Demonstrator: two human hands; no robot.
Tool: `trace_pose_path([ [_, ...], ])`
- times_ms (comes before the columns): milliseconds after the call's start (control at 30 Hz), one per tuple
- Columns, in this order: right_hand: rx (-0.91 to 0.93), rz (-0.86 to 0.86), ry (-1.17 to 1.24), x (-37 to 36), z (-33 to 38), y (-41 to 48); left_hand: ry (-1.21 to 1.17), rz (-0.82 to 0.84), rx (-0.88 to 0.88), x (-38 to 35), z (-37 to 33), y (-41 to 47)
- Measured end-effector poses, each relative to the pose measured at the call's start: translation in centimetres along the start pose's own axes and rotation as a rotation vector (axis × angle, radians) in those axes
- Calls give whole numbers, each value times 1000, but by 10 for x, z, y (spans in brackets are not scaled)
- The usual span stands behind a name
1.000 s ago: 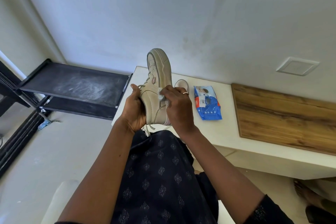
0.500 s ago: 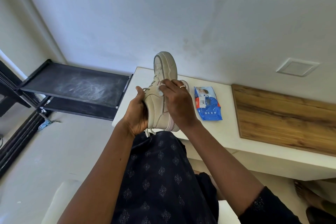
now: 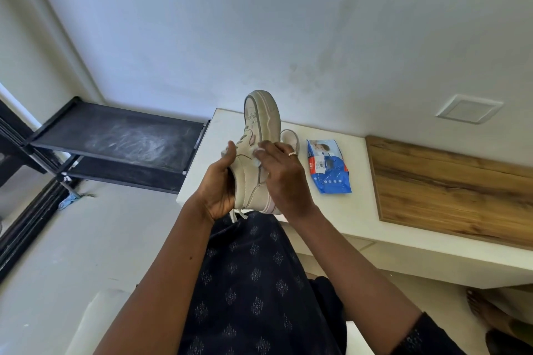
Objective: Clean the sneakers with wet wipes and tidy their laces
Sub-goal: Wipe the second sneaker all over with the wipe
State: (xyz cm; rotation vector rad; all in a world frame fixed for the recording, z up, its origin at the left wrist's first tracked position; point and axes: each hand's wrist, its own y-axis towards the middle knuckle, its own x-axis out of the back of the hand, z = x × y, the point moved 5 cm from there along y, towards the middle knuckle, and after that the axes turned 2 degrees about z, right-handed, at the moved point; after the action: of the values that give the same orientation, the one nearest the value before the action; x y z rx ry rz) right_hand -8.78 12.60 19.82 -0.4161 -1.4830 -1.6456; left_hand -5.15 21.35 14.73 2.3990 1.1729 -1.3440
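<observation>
Beige sneaker (image 3: 251, 181) sat toe-up, clutched in my left grip (image 3: 218, 191), while my right grip (image 3: 285, 179) pinched a wipe (image 3: 257, 157) against its side; pack (image 3: 328, 167) lay on the desk (image 3: 349, 217).

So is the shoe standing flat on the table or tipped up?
Tipped up. The left hand holds the sneaker in the air, toe end up, heel end down.
</observation>
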Motion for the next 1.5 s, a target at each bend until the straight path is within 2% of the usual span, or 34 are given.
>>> trace_pose_path([
  [133, -119, -89, -8, 9, -28, 46, 92, -4, 32, -7, 3, -2],
  [333, -358, -12, -46, 14, -73, 100, 147, -63, 51, -7, 6, -3],
  [467, -274, 69, -43, 13, -76, 109, 124, -71, 45, -5, 5, -4],
  [633, -260, 10, -44, 8, -72, 92, 88, -92, 25, 1, 4, -4],
  [767, -196, -123, -53, 11, -51, 75, 53, -111, -4, 3, 4, -1],
  [1067, -124, -142, -48, 0, -25, 44, 19, -64, 16, 1, 5, 1],
  [1300, -238, -60, -69, 8, -43, 84, 66, -66, 62, -1, 7, 2],
  [1433, -353, 126, -183, 5, -68, 106, 112, -83, 62, -2, 5, 2],
  [1500, -357, 169, -155, 6, -76, 116, 131, -81, 65, -2, 5, 1],
])
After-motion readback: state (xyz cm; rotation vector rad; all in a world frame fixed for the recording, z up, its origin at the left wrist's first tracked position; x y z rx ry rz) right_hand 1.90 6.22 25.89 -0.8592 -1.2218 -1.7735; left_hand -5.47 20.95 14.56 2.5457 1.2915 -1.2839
